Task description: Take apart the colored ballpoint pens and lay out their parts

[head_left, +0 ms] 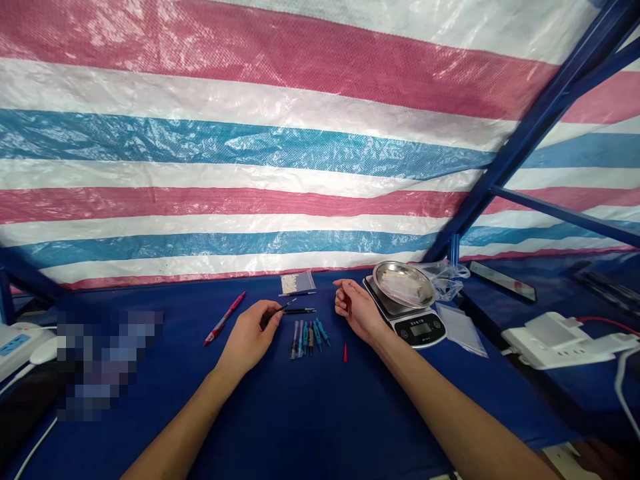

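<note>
My left hand [253,333] rests on the blue table cover [310,413], its fingers pinched on thin black tweezers [295,310] that point right. Just right of it lies a row of several small blue and grey pen parts [309,337]. My right hand [353,308] hovers palm-up with its fingers curled around a small red piece; the piece is too small to name. A small red cap [345,353] lies on the cover below that hand. A red pen [224,319] lies to the left of my left hand.
A digital scale [419,327] with a metal dish [404,283] stands to the right, with plastic bags [460,327] beside it. A small bag of white bits [297,283] lies at the back. White power strips [565,340] sit far right and far left. A striped tarp hangs behind.
</note>
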{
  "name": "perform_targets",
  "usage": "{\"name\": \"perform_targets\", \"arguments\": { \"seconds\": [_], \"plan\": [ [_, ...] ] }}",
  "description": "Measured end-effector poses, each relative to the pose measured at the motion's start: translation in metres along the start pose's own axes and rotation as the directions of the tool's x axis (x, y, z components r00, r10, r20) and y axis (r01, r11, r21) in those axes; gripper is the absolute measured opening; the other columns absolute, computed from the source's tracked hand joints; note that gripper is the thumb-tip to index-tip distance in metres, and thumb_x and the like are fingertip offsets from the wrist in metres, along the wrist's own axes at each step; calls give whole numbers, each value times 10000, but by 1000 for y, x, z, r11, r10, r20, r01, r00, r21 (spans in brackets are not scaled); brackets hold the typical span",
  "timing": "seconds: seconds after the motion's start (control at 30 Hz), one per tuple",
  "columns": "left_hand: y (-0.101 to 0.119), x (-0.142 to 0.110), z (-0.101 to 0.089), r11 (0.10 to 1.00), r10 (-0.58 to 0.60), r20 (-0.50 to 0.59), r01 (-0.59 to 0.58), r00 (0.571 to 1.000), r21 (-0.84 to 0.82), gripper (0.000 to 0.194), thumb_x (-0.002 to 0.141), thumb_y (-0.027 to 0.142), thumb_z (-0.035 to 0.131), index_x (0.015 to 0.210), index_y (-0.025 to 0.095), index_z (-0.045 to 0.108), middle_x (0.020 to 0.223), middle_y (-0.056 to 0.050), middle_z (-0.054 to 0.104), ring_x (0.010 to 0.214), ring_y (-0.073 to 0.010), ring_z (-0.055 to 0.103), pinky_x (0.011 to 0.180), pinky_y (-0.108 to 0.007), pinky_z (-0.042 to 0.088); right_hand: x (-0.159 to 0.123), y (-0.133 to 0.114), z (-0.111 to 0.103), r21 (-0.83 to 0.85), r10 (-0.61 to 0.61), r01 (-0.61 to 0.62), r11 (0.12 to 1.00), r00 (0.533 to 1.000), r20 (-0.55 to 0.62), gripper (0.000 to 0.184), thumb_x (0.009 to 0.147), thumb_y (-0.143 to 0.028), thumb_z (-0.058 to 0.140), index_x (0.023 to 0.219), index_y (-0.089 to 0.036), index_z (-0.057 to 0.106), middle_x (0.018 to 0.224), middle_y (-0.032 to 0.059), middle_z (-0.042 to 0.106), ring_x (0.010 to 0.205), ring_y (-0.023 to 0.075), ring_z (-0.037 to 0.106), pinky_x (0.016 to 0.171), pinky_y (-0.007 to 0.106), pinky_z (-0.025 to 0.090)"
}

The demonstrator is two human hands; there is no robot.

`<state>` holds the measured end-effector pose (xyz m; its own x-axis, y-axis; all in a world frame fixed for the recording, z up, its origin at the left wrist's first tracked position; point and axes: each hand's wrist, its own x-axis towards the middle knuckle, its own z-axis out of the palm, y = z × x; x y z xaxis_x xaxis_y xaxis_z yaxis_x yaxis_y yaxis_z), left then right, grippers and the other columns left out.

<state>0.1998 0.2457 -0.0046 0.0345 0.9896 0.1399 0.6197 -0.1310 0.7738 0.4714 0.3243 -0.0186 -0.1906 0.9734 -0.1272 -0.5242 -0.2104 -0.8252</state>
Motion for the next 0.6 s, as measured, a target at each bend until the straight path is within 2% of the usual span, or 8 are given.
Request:
{"name": "perform_targets", "arguments": {
  "seconds": [0.1, 0.2, 0.33, 0.43, 0.53, 0.6],
  "plan": [
    [-2, 0, -2, 995, 37, -24, -34, 999, 95, 261, 1033, 447, 558, 1091, 236, 700, 1053, -53, 727, 927, -242, 680, 722, -338, 493, 3, -1, -4, 42, 27, -27, 999, 1000, 10, 319, 843, -405, 862, 998, -181, 697, 715, -21, 545, 588, 102, 441, 478, 200, 308],
    [-4, 1, -2, 992, 54, -19, -52, 998, 119, 223, 1027, 412, 572, 1065, 235, 702, 1052, -51, 711, 950, -240, 674, 774, -352, 513, 6, -4, -8, 102, 53, -54, 993, 998, 19, 233, 895, -349, 813, 998, -168, 708, 732, -1, 603, 606, 116, 510, 520, 225, 449],
    [-5, 1, -4, 987, 95, 18, -97, 995, 130, 185, 1023, 367, 576, 1034, 229, 699, 1090, -57, 684, 945, -228, 670, 834, -366, 531, 11, -9, -12, 164, 118, -113, 980, 993, -18, 98, 990, -258, 699, 1039, -174, 714, 805, 20, 687, 673, 128, 636, 672, 265, 611],
    [-7, 1, -8, 985, 117, 88, -127, 989, 118, 144, 1008, 344, 600, 1010, 235, 694, 1135, -54, 673, 934, -215, 670, 823, -353, 540, 14, -11, -14, 207, 138, -123, 971, 989, -56, 127, 1013, -178, 653, 1124, -207, 709, 929, 31, 759, 783, 136, 730, 768, 272, 657],
    [-12, 3, -13, 980, 145, 159, -164, 977, 111, 118, 990, 337, 631, 995, 243, 701, 1155, -51, 677, 911, -209, 675, 783, -337, 546, 16, -13, -13, 259, 150, -125, 958, 986, -78, 169, 1019, -148, 640, 1160, -222, 698, 1089, 60, 788, 974, 167, 776, 860, 294, 671],
    [-15, 4, -16, 976, 161, 170, -182, 972, 116, 116, 982, 339, 646, 1000, 245, 711, 1157, -52, 684, 902, -209, 681, 777, -335, 555, 15, -15, -12, 277, 160, -134, 951, 985, -72, 173, 1033, -166, 626, 1179, -234, 690, 1172, 61, 779, 1039, 184, 774, 840, 296, 679]
  ]
}}
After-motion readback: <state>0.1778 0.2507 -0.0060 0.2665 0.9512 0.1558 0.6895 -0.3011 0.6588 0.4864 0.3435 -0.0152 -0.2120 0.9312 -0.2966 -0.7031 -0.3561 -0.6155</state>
